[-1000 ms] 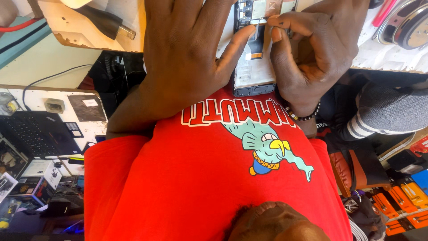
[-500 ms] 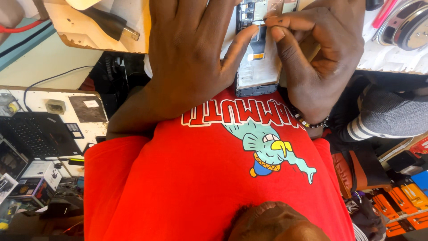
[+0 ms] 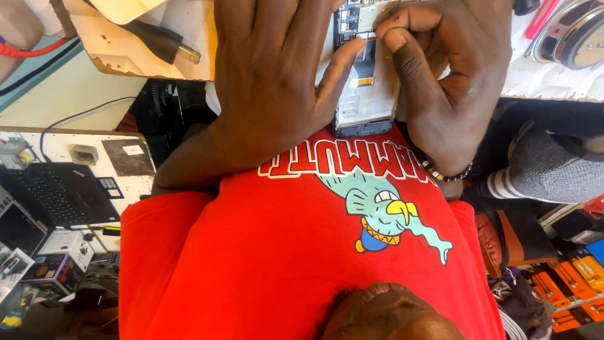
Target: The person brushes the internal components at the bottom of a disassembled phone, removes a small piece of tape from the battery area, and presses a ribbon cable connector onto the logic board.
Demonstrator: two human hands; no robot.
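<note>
Since the earlier frame the right hand [image 3: 450, 94] has drawn its pinched thumb and forefinger a little lower and closer over the opened phone [image 3: 365, 82], while the left hand [image 3: 277, 82] has barely shifted. The phone lies back-off at the upper middle of the frame, on the white surface [image 3: 541, 82], its long axis running up and down the picture, its lower end just above the red shirt [image 3: 302, 252]. The left hand lies flat and spread to the left of the phone, fingers apart, thumb pressed along the phone's left edge, steadying it and gripping nothing. The right hand comes in from the right with thumb and forefinger closed together over the phone's upper part; something thin may be caught between them, but it is too small to tell what. So the phone sits between the two hands, touching both, and the right hand's fingertips are the ones directly over the exposed parts. A black plug [image 3: 160, 41] lies at upper left, a round speaker [image 3: 576, 38] at upper right, a beaded bracelet [image 3: 443, 173] on the right wrist.
</note>
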